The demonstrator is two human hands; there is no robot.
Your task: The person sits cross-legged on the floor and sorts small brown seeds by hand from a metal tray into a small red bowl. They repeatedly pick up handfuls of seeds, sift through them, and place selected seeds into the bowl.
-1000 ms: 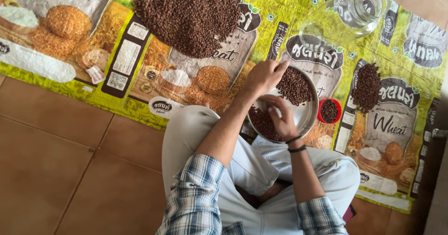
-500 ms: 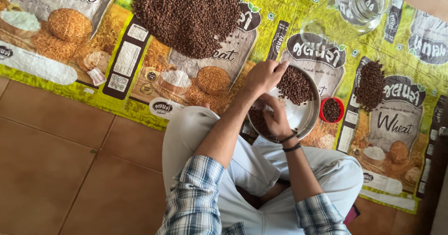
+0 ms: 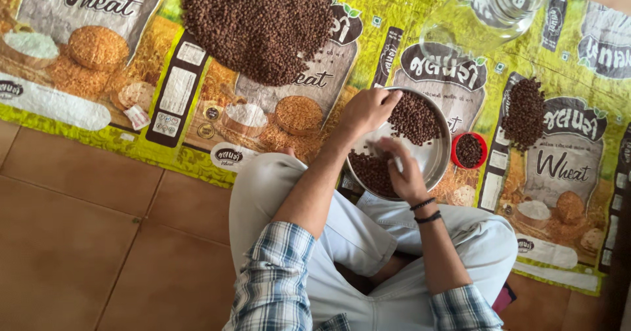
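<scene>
A round steel plate (image 3: 430, 157) rests at my knees on a printed sack mat. It holds two heaps of small brown seeds, one at the far side (image 3: 414, 117) and one at the near side (image 3: 369, 171). My left hand (image 3: 368, 111) grips the plate's far left rim. With its fingers apart and slightly blurred, my right hand (image 3: 402, 170), two dark bands on its wrist, reaches into the plate and touches the seeds between the heaps.
A large heap of the same seeds (image 3: 259, 22) lies on the mat (image 3: 164, 88) at the back. A smaller heap (image 3: 524, 111) and a small red bowl of seeds (image 3: 468, 150) sit right of the plate. A clear glass jar (image 3: 490, 9) lies at the back right. Brown tile floor (image 3: 79, 239) spreads left.
My right hand has slid across the plate among the seeds, first toward the left rim, then back toward the middle. My left hand stays on the rim. The view shifted slightly.
</scene>
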